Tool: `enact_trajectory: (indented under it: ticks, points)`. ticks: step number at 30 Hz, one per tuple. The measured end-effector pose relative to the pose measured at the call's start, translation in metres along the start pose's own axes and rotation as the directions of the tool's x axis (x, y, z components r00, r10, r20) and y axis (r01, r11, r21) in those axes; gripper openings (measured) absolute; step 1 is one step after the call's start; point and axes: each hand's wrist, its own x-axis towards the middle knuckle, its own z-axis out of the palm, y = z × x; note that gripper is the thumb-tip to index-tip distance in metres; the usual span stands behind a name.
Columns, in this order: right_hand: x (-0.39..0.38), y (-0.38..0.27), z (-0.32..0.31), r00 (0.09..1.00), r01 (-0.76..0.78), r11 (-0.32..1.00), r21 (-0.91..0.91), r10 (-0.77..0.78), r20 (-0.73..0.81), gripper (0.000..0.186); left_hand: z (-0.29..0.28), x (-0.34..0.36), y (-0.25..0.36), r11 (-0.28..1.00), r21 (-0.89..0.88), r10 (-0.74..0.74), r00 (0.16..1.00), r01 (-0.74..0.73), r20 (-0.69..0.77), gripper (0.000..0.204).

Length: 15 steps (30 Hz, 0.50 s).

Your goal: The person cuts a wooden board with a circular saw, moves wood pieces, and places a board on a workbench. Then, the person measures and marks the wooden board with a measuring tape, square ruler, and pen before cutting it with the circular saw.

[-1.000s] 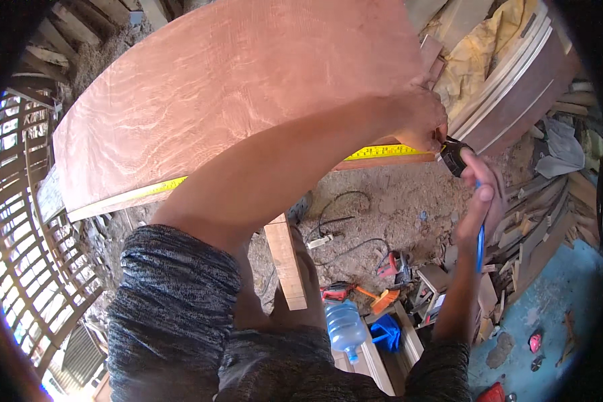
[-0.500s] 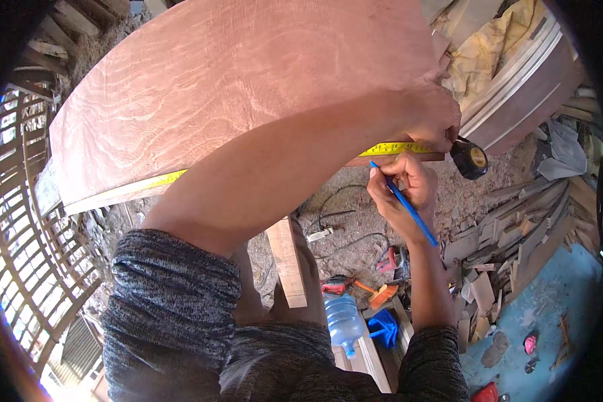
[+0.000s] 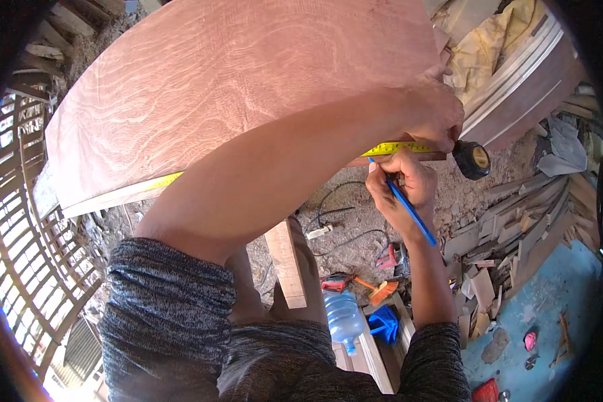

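A large reddish plywood panel [image 3: 234, 74] stretches across the upper part of the view. Along its near edge runs the yellow blade of a tape measure [image 3: 162, 181], partly covered by my left forearm. That arm reaches across to the right, where my left hand [image 3: 437, 114] is closed at the panel's corner, holding the blade. Just beyond its fingers hangs the black tape case [image 3: 472, 160]. Below it, my right hand [image 3: 407, 191] pinches a blue pencil [image 3: 414, 218], whose tip meets the edge beside the blade.
A wooden bar [image 3: 286, 264] juts toward me between my legs. A blue water bottle [image 3: 344, 318], an orange brush [image 3: 383, 292] and a red-and-black tool [image 3: 337, 281] lie below. Scrap wood [image 3: 516, 234] is heaped at right, and a curved panel [image 3: 526, 100] stands at far right.
The pencil tip has shifted slightly up and left, closer to the tape blade. My left hand keeps its place at the corner, and the tape case is still beside it.
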Motion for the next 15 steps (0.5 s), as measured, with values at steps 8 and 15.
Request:
enact_trajectory:
  ticks: [8, 15]
  points:
    - [0.0000, 0.0004, 0.0027, 0.999, -0.049, 0.999, 0.022, 0.049, 0.002, 0.030, 0.0010, 0.0008, -0.0010, 1.000, 0.019, 0.006, 1.000, -0.007, 0.003, 0.028]
    - [0.0013, 0.0013, 0.0021, 1.000, -0.006, 1.000, -0.001, 0.006, 0.003, 0.030, 0.0013, 0.0016, -0.0009, 1.000, 0.014, -0.004, 1.000, 0.004, -0.005, 0.027]
